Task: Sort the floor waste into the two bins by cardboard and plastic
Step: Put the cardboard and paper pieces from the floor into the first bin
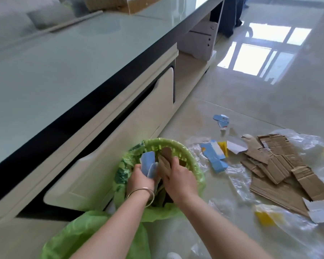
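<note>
A green bin (183, 150) lined with a green bag stands on the floor against the cabinet. Both my hands are over its mouth. My left hand (139, 179), with a bangle on the wrist, grips a blue and white card piece (147, 160). My right hand (178, 177) grips a brown cardboard piece (165, 159). To the right on the floor lie torn brown cardboard sheets (281, 165), a blue carton (213, 155), a smaller blue carton scrap (221, 120) and clear plastic film (238, 176). A second green bag (79, 234) shows at the lower left.
A long low cabinet (138, 113) with a glass top and a pale drawer runs along the left. Yellow scraps (264, 218) lie in the plastic film. Glossy tiled floor (251, 94) stretches beyond the waste. A person's dark trousers (232, 14) are at the far end.
</note>
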